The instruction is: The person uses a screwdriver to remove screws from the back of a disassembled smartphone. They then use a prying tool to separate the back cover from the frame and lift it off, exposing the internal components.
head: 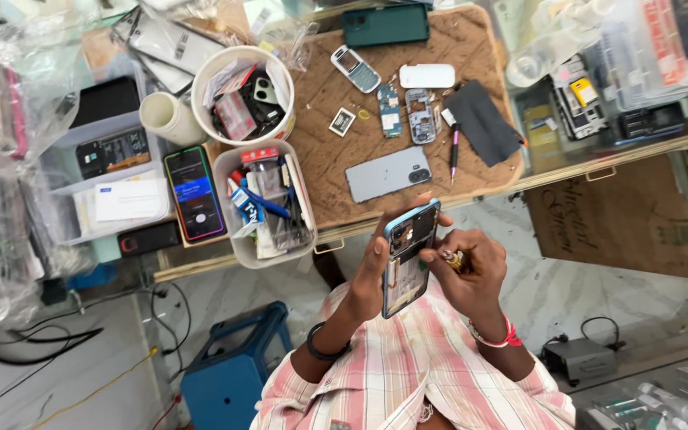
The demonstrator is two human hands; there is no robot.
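- The blue phone [409, 255] is held up just past the mat's near edge, back cover off, insides showing.
- The left hand [376, 267] wraps around it.
- The right hand [467, 275] pinches a small screwdriver [451, 258] at it.
- A grey back cover [388, 173] lies on the brown mat [320, 151], near that edge.
- It looks partly taken apart, not closed up yet.
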